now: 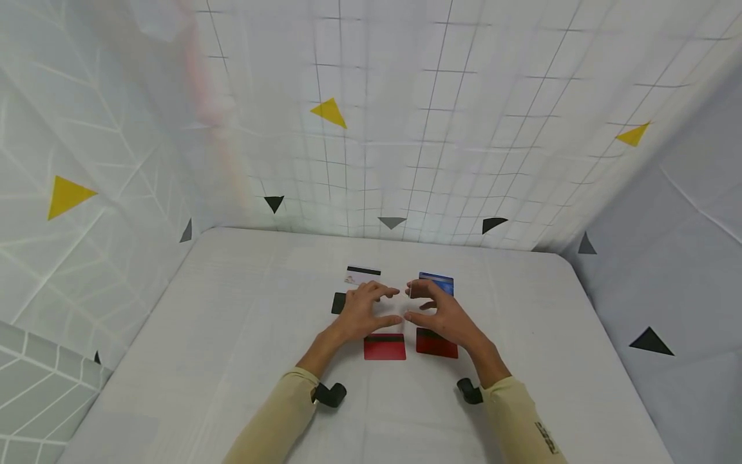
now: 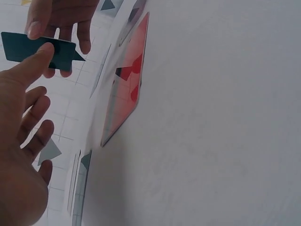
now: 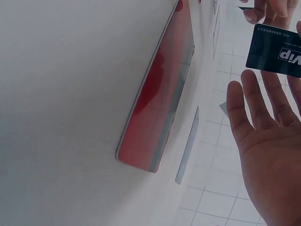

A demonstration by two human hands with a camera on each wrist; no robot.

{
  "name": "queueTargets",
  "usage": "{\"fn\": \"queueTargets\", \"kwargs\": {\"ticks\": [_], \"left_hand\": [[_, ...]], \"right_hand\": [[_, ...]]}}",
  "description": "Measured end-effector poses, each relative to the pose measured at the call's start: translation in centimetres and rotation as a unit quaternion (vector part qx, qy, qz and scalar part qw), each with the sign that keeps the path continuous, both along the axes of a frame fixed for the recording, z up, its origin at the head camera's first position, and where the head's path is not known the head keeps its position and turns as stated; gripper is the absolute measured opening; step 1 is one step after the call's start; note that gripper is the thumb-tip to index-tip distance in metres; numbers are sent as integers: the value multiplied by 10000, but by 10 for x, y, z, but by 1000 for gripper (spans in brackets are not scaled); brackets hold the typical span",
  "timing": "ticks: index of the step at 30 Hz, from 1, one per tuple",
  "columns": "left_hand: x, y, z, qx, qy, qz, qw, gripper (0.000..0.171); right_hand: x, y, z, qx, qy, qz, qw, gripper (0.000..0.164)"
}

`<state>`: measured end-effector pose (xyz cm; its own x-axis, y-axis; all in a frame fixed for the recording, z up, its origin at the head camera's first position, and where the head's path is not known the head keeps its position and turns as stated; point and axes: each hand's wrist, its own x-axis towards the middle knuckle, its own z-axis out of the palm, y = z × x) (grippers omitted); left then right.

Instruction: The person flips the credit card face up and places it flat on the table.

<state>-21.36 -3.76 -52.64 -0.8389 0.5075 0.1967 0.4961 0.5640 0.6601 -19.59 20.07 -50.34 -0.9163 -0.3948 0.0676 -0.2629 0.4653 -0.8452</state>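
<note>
My right hand (image 1: 443, 316) pinches a dark green card (image 3: 275, 49) marked "Vip" between thumb and fingers, above the table. It stands nearly edge-on in the head view, while the left wrist view shows its plain side. Facing it is my left hand (image 1: 361, 312), fingers loosely bent, its thumb (image 2: 35, 66) overlapping the card in the left wrist view. Below the hands lie a red card (image 1: 385, 348) and a darker red card (image 1: 437, 346). Behind them are a white card (image 1: 362, 276) with a black stripe and a blue card (image 1: 445, 283), partly hidden. A black card (image 1: 338, 303) shows beside my left hand.
The white table (image 1: 232, 309) has rounded far corners. Pale grid-patterned sheets (image 1: 394, 142) with yellow, grey and black triangles enclose it at the back and sides. A black camera mount (image 1: 332, 395) sits on the left wrist, another mount (image 1: 469, 391) on the right.
</note>
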Motion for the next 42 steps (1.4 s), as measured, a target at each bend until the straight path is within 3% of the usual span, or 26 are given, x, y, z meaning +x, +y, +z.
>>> {"fn": "queueTargets", "kwargs": {"ticks": [11,22,33,42], "left_hand": [[-3,-8,5,326,-13,13,9995,68],[-1,-8,6,393,65,-1,9992,70],[0,-9,1,393,217,1,9990,67],[0,-9,-1,191,288,15,9994,66]], "right_hand": [[-2,2,6,811,188,-197,9963,68],[1,3,9,1440,278,-104,9891,63],[2,-1,7,2507,1119,-78,9615,64],[1,-5,3,2883,1423,-12,9469,64]]}}
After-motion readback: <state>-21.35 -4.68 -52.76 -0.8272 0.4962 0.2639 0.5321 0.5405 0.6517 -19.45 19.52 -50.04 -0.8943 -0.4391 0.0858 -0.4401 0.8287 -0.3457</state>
